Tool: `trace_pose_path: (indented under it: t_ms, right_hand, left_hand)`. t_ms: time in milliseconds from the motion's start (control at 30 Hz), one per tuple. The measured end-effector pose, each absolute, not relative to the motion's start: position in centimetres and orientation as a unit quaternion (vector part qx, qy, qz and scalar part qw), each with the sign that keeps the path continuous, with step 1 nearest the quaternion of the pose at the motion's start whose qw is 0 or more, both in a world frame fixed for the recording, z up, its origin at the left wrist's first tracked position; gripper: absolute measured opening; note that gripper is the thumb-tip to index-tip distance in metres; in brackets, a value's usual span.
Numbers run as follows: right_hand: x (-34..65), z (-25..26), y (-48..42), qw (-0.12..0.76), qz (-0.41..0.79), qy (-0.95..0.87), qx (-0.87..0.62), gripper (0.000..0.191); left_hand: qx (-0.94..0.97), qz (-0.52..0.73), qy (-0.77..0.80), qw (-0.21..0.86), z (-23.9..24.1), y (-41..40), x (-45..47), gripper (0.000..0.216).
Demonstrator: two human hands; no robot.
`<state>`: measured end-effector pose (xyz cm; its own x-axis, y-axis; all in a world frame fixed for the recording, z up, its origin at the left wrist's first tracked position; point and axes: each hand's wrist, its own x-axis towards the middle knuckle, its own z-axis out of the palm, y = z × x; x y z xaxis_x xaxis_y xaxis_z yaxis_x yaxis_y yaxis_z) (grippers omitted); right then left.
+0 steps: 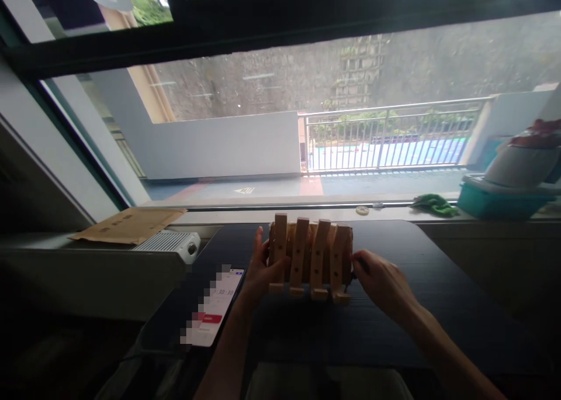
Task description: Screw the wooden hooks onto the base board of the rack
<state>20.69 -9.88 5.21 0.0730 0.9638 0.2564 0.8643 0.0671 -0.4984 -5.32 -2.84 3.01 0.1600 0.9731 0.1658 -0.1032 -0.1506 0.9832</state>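
Observation:
A wooden contraption [319,254] with several upright light-wood slats is held up over the dark table [421,254]. Each slat has small dark holes, and short wooden blocks jut out along the bottom. My left hand [262,274] is closed around its left end, the thumb across the front and a finger pointing up behind. At the right end is my right hand [383,277], its fingers curled and pinched against the side. What lies between those fingertips is hidden; a small dark part shows just below them.
A lit phone [217,309] lies on the table left of my left forearm. Beyond it are a white slotted unit [170,243] and a brown paper envelope [131,224]. Along the windowsill sit a tape roll [362,210], a green cloth [433,204] and a teal box [495,198].

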Motion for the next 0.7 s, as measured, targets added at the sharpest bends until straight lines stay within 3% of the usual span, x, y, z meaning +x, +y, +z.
trace_pose_path:
  t_ms: [67,300,467,600,700]
  right_hand:
    - [21.0,4.7,-11.8,0.293,0.069,-0.66,-0.688,0.024]
    - [20.6,-0.3,-17.9,0.426,0.105,-0.592,-0.676,0.019]
    - [19.6,-2.9,-18.4,0.358,0.064,-0.649,-0.668,0.022]
    - [20.1,-3.3,-18.3,0.342,0.047,-0.67,-0.658,0.035]
    - [20.7,-3.2,-18.3,0.34,0.023,-0.672,-0.657,0.039]
  left_hand:
    - [0.549,0.526,0.409,0.504,2.0,-3.8,-5.2,0.11]
    - [0.543,0.542,0.453,0.453,-1.3,-5.7,-4.2,0.087]
    - [0.563,0.539,0.459,0.426,-1.7,-5.4,-3.9,0.075]
    - [0.587,0.534,0.445,0.414,-1.9,-5.3,-3.6,0.037]
    - [0.596,0.535,0.434,0.413,-1.9,-5.4,-3.3,0.027]
